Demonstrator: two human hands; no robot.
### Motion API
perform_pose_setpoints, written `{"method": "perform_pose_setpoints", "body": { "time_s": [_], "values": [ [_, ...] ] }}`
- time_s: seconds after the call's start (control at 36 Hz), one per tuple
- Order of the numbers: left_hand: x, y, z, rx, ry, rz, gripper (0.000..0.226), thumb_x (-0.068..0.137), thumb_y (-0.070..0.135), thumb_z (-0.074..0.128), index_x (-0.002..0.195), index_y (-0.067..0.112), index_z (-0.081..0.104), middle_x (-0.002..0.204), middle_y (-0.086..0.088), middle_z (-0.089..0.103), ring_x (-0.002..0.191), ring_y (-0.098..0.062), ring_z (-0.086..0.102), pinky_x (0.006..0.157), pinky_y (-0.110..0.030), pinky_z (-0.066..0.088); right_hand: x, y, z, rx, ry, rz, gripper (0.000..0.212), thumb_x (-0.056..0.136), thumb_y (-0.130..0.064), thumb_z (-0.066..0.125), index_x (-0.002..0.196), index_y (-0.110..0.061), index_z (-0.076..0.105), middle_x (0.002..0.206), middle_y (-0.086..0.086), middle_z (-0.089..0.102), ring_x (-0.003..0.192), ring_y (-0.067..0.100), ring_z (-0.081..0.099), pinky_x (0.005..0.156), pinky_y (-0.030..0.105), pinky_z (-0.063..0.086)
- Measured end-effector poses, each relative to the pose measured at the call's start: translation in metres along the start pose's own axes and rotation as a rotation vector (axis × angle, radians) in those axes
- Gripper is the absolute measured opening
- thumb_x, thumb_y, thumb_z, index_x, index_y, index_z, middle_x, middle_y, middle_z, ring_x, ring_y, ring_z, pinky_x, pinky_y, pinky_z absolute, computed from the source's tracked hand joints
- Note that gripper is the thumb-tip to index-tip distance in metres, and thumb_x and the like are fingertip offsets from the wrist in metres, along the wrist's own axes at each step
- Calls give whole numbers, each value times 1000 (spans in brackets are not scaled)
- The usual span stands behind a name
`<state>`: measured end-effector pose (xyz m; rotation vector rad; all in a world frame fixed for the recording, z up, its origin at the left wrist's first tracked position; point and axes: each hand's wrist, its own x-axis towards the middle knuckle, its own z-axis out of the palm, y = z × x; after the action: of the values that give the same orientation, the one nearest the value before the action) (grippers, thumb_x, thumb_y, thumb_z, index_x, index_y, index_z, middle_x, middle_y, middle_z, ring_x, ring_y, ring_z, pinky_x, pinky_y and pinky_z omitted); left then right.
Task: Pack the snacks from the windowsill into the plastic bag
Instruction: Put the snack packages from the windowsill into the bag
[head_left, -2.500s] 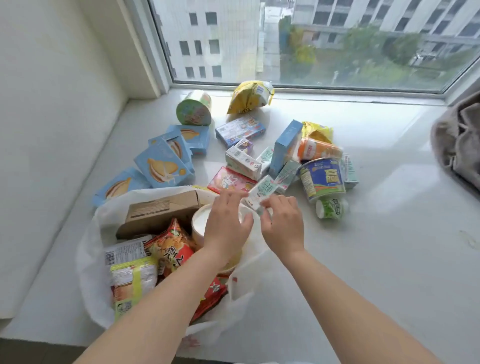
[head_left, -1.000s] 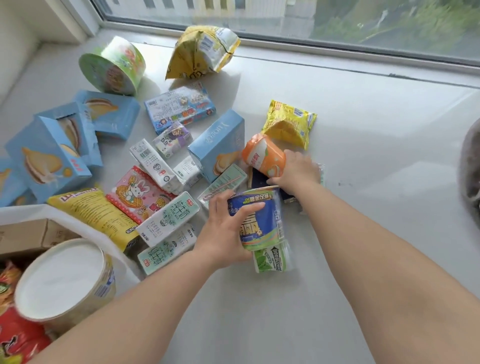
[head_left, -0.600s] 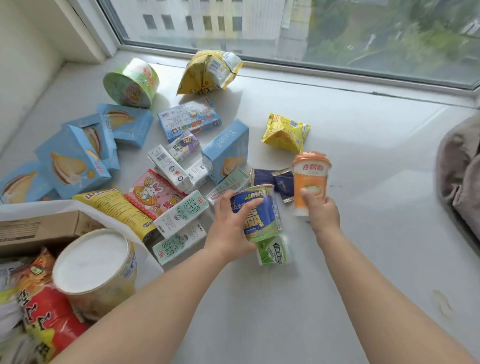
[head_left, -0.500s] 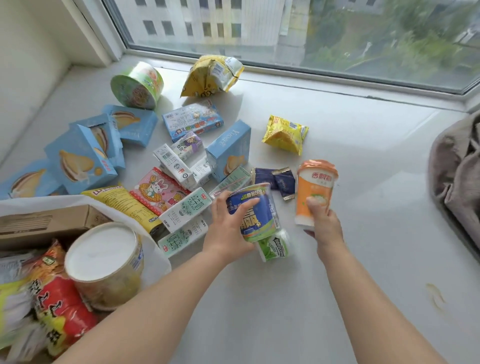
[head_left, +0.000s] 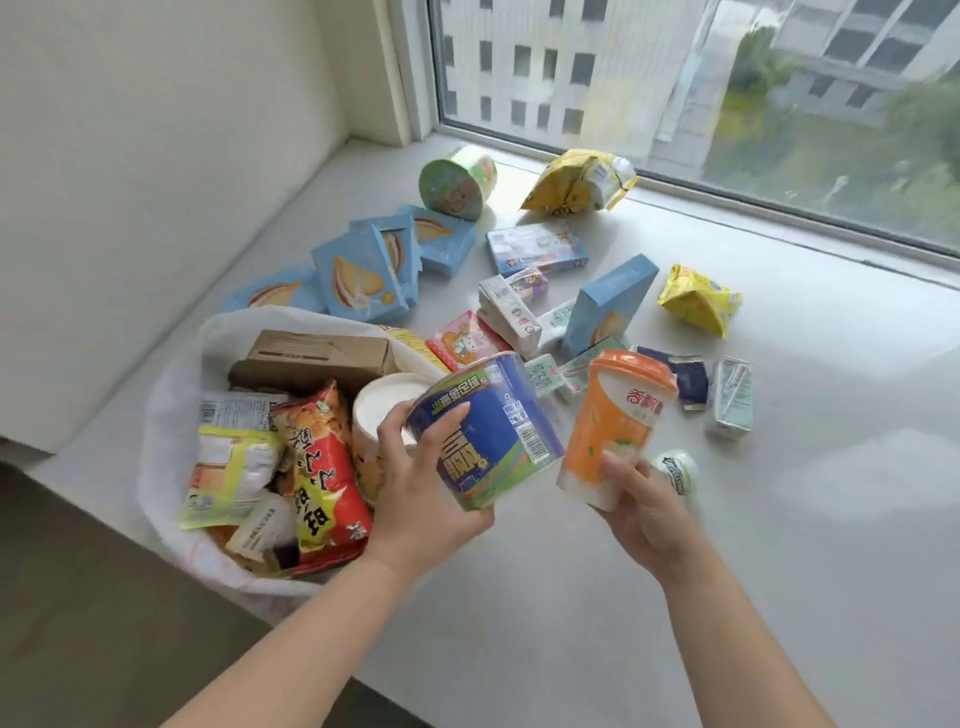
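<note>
Carrying two items at once, the person has both poised beside the plastic bag (head_left: 171, 395), which lies open on the near left of the windowsill (head_left: 779, 545) with packets, a brown box and a white tub already inside. Advice for this step: lower the heavier item first into the gap right of the white tub, seat it, then set the second against it, so the packets are not crushed. The left hand (head_left: 415, 499) grasps the blue tub (head_left: 488, 431), tilted, just over the bag's right edge. The right hand (head_left: 639, 499) grasps the orange cup (head_left: 613, 426) near its base, clear of the sill. Many snacks remain unpacked: blue boxes, small cartons and yellow packets lie spread across the pale sill. A window (head_left: 727, 78) runs along the back; a plain wall (head_left: 156, 156) closes the left side.
</note>
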<state>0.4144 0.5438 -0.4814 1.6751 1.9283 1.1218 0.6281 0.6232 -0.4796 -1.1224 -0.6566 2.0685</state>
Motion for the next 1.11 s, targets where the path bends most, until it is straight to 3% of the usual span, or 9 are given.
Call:
{"method": "perform_pose_setpoints", "body": {
  "time_s": [0.08,0.25,0.36,0.44,0.53,0.64,0.75,0.89,1.11],
  "values": [
    [-6,-23,-34,-24,43,-23,101,55,13,86,129,49,29,133,22,7,128,17,12,95,-1,34,3,16,36,-75,-70,-4,94,32,-39,94,113,-6,59,99,8,71,88,19,69,72,32,57],
    [-20,-72,-96,20,149,-25,101,57,20,86,132,46,24,144,-13,10,129,20,9,90,4,33,15,54,113,-203,-151,-32,83,42,-33,91,114,-8,58,102,10,70,93,22,68,80,36,56],
    [-25,-112,-135,-24,157,-64,109,53,5,89,131,48,27,144,-12,11,136,-1,22,92,-12,46,23,88,163,-258,-81,-65,70,53,-23,80,117,-7,56,108,13,69,100,28,66,87,39,54],
    [-30,-145,-159,15,179,-51,110,48,-1,88,131,44,29,141,-15,14,130,4,27,88,2,37,29,116,195,-330,15,-51,79,50,-30,83,121,-10,54,110,12,69,104,29,66,91,44,51],
    [-34,-172,-178,13,174,-80,114,46,1,89,129,48,27,141,-6,13,132,-24,34,88,-6,38,33,138,225,-409,91,-20,88,45,-41,84,123,-17,52,112,4,69,104,23,65,97,48,48],
    [-37,-199,-193,-15,144,-144,112,47,-1,88,128,48,29,143,-13,13,129,-21,35,86,0,35,33,161,256,-467,131,43,73,61,-42,81,122,-25,46,115,-4,64,105,14,62,97,39,49],
    [-39,-218,-198,-36,90,-159,108,50,-1,88,128,47,31,140,-4,13,126,-14,33,82,6,35,34,178,268,-550,174,72,58,77,-32,74,123,-28,40,114,-10,58,98,4,57,78,20,48],
    [-30,-221,-199,-34,12,-114,107,52,9,89,125,57,27,141,1,11,129,-22,34,89,-24,50,38,182,265,-601,279,84,61,78,-31,74,127,-23,40,111,-9,56,96,7,54,80,24,45],
    [-15,-229,-189,48,-43,-45,100,52,18,89,126,45,27,137,1,10,131,-29,27,91,-32,50,49,175,259,-860,384,70,68,74,-39,75,127,-20,37,114,-5,54,99,10,53,76,23,45]
  ]
}}
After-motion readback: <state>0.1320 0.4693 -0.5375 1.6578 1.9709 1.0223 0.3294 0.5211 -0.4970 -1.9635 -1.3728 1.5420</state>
